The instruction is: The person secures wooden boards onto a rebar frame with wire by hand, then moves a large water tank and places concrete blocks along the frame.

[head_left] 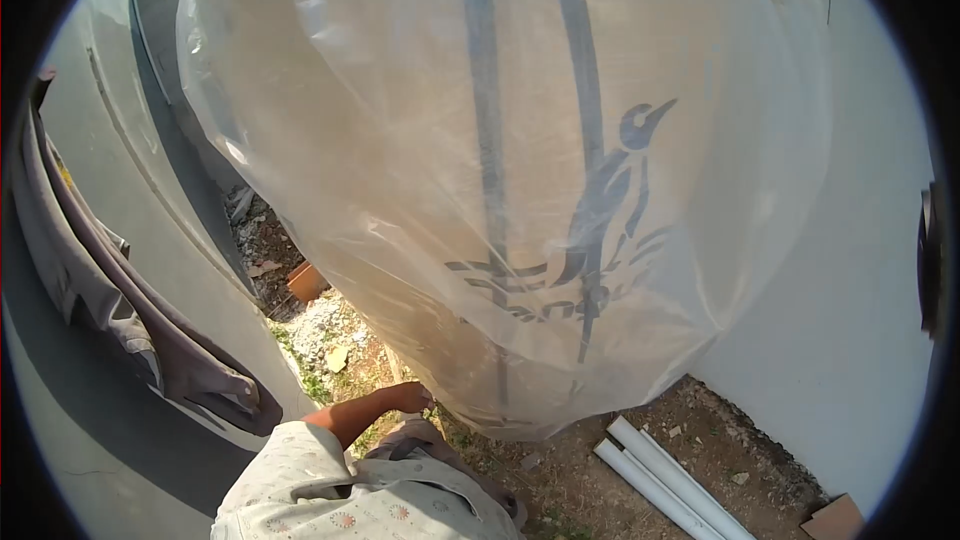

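Observation:
A large, see-through plastic sheet with blue stripes and a printed blue bird fills most of the view, creased and bulging in front of me. My left hand is at its lower left edge. The fingers are curled closed against that edge and seem to grip it, though the fingertips are small and partly hidden. My right hand does not show; the sheet covers much of the area ahead. Below, my light patterned shirt is visible.
Grey-brown clothing hangs over a plastered wall at left. White pipes lie on the soil at lower right, near a flat brown piece. An orange brick sits among rubble. A pale wall rises at right.

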Tool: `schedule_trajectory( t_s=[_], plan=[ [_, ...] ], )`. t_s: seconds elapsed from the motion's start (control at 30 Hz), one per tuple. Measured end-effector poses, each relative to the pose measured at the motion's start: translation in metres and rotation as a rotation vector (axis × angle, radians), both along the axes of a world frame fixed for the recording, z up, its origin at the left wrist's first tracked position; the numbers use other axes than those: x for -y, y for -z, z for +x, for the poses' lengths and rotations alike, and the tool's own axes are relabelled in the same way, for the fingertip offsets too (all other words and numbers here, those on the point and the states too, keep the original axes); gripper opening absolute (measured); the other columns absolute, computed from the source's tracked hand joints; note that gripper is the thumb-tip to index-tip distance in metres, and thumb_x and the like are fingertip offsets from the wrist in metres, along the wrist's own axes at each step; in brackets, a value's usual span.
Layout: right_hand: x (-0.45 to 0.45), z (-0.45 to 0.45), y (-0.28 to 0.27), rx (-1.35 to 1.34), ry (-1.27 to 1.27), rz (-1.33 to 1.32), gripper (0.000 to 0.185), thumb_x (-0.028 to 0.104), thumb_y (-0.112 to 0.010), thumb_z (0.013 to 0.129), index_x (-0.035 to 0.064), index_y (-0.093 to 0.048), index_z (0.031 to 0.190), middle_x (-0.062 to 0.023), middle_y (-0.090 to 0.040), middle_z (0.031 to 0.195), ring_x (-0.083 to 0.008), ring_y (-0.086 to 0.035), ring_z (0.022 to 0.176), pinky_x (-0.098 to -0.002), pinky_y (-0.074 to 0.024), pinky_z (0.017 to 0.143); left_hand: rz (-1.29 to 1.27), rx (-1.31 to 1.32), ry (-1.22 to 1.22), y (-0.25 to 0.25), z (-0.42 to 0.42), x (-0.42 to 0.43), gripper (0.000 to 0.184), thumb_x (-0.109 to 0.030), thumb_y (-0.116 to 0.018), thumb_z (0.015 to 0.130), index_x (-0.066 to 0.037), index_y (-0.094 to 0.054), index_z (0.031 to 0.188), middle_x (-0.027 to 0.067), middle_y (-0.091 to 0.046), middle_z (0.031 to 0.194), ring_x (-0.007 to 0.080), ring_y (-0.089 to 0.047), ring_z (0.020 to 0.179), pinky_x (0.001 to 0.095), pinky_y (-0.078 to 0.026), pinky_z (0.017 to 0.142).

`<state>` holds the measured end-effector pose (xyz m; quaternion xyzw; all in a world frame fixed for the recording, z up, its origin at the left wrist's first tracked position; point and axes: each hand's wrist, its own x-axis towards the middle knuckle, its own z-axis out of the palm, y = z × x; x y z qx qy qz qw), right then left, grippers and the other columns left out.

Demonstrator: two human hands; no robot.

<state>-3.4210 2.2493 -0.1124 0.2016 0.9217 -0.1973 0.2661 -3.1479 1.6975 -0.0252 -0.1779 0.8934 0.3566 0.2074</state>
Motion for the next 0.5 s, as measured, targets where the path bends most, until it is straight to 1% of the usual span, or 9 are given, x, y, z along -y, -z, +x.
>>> schedule_trajectory(
  t_s=[0.03,0.07,0.13,0.3,0.33,0.37,0.4,0.47,0.5],
  plan=[
    [0.026,-0.012,-0.011,-0.009,-0.118,-0.014,0.062,0.031,-0.075,0.067,-0.0045,-0.06,0.115,-0.0198,-0.067,0.106,-0.0356,-0.066,0.097,-0.0436,-0.0519,0.088,0.078,-0.056,-0.12,-0.019,0.006,-0.009,0.028,-0.029,-0.053,0.09,-0.01,-0.071,0.101,0.0092,-0.07,0.092,0.0217,-0.066,0.079,0.0353,-0.051,0.077],
    [0.052,-0.023,-0.022,-0.018,-0.224,-0.025,0.062,0.031,-0.075,0.067,-0.0044,-0.059,0.115,-0.0198,-0.067,0.106,-0.0356,-0.065,0.097,-0.0436,-0.0519,0.088,0.127,-0.08,-0.197,-0.021,0.013,-0.011,0.027,-0.029,-0.054,0.09,-0.01,-0.072,0.1,0.0083,-0.07,0.088,0.02,-0.066,0.078,0.0343,-0.051,0.075],
    [0.103,-0.034,-0.042,-0.025,-0.409,-0.048,0.062,0.031,-0.075,0.067,-0.0043,-0.059,0.116,-0.0197,-0.066,0.107,-0.0354,-0.065,0.097,-0.0435,-0.0517,0.089,0.144,-0.006,-0.27,-0.055,0.022,-0.017,0.026,-0.024,-0.059,0.088,-0.009,-0.071,0.106,0.0128,-0.071,0.099,0.0265,-0.067,0.091,0.0361,-0.05,0.084],
    [0.203,-0.032,-0.078,-0.021,-0.748,-0.084,0.063,0.031,-0.075,0.066,-0.0039,-0.058,0.117,-0.0194,-0.066,0.107,-0.0351,-0.064,0.098,-0.0435,-0.0514,0.089,0.262,-0.099,-0.343,0.029,0.078,0.01,0.023,-0.02,-0.059,0.088,-0.013,-0.073,0.105,0.0101,-0.072,0.093,0.0236,-0.068,0.085,0.035,-0.052,0.077],
    [0.218,-0.029,-0.083,-0.015,-0.8,-0.087,0.063,0.031,-0.075,0.066,-0.0038,-0.058,0.117,-0.0194,-0.066,0.107,-0.0351,-0.064,0.099,-0.0435,-0.0513,0.089,0.287,-0.097,-0.379,0.027,0.086,0.014,0.022,-0.019,-0.059,0.088,-0.014,-0.073,0.104,0.0095,-0.073,0.092,0.0229,-0.068,0.083,0.0348,-0.052,0.076],
    [0.23,-0.025,-0.087,-0.007,-0.844,-0.087,0.064,0.031,-0.075,0.066,-0.0038,-0.058,0.117,-0.0193,-0.066,0.107,-0.035,-0.064,0.099,-0.0435,-0.0513,0.089,0.149,-0.209,-0.291,0.022,0.096,0.023,0.021,-0.018,-0.06,0.088,-0.015,-0.073,0.104,0.007,-0.073,0.088,0.0199,-0.068,0.08,0.0344,-0.052,0.072],
    [0.243,-0.021,-0.09,-0.003,-0.884,-0.082,0.064,0.031,-0.075,0.066,-0.0037,-0.058,0.117,-0.0193,-0.066,0.108,-0.0349,-0.064,0.099,-0.0434,-0.0512,0.089,0.019,-0.004,-0.338,0.003,0.101,0.03,0.02,-0.018,-0.061,0.088,-0.016,-0.073,0.103,0.0058,-0.073,0.088,0.0186,-0.067,0.08,0.0345,-0.052,0.073],
    [0.271,-0.013,-0.094,0.02,-0.954,-0.065,0.064,0.031,-0.075,0.066,-0.0036,-0.058,0.118,-0.0192,-0.065,0.108,-0.0348,-0.063,0.099,-0.0434,-0.0511,0.089,0.145,-0.078,-0.408,-0.009,0.124,0.057,0.018,-0.018,-0.063,0.088,-0.015,-0.073,0.102,0.0061,-0.073,0.09,0.0197,-0.067,0.082,0.0351,-0.051,0.074],
    [0.285,-0.009,-0.096,0.032,-0.989,-0.052,0.064,0.031,-0.075,0.066,-0.0035,-0.057,0.118,-0.0191,-0.065,0.108,-0.0347,-0.063,0.1,-0.0434,-0.051,0.089,0.16,-0.113,-0.467,0.002,0.14,0.071,0.017,-0.018,-0.064,0.088,-0.014,-0.073,0.102,0.0068,-0.073,0.091,0.0199,-0.067,0.083,0.0352,-0.051,0.075]
  ],
)
